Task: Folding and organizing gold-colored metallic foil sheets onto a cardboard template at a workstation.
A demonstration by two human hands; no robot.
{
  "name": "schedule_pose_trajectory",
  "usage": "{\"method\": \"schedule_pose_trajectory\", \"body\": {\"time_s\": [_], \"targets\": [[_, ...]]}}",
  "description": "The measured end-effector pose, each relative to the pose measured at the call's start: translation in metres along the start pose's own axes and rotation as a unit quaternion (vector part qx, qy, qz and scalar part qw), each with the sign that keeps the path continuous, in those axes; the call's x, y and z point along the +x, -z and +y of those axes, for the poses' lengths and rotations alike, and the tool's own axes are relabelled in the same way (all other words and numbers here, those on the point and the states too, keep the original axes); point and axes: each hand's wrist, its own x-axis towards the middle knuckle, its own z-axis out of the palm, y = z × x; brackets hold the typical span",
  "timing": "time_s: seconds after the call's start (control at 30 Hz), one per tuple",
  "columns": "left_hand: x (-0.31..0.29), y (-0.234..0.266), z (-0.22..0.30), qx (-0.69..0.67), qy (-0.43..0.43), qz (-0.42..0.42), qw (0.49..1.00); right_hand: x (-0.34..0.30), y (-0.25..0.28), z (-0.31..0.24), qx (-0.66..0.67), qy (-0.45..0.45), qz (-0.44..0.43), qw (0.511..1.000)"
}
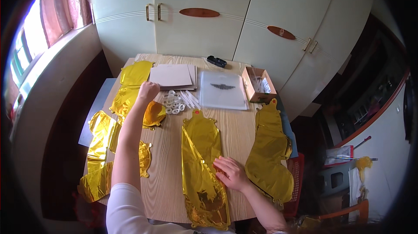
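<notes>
A flat gold foil balloon (201, 147) lies lengthwise on the table before me, with a small red spot at its far end and a crinkled near end. My right hand (231, 173) rests on its right edge, fingers stretched out. Farther off, my left hand (150, 90) is closed, beside another gold foil balloon (126, 97) and the near left corner of some grey cardboard sheets (171, 75). What its fingers hold, if anything, is hidden. White rings (173, 102) and white sticks (190, 99) lie just to its right.
Clear plastic bags (223, 90) lie stacked at the back, next to an open cardboard box (260, 85) and a black object (216, 61). More gold foil balloons cover the left side (102, 136) and right side (270, 155). A red basket (295, 184) stands beyond the right edge.
</notes>
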Motion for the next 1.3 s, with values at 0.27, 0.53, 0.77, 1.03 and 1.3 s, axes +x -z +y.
{"method": "schedule_pose_trajectory", "body": {"time_s": [0.27, 0.53, 0.77, 1.03, 1.3], "targets": [[-0.008, 0.129, 0.010, -0.067, -0.011, 0.262, 0.963, -0.008, -0.012, 0.014, 0.014, -0.028, 0.026, 0.999], [-0.153, 0.257, 0.101, -0.097, -0.239, 0.370, 0.893, 0.009, 0.037, 0.022, 0.634, -0.295, 0.150, 0.699], [-0.209, 0.228, 0.151, -0.242, -0.303, 0.247, 0.888, 0.007, 0.015, 0.027, 0.506, -0.313, 0.082, 0.800], [-0.201, 0.231, 0.146, -0.359, -0.248, 0.032, 0.899, 0.001, 0.002, 0.026, 0.203, -0.210, 0.049, 0.955], [-0.175, 0.188, 0.167, -0.410, -0.218, -0.078, 0.883, -0.003, 0.006, 0.014, 0.015, -0.150, 0.045, 0.988]]}}
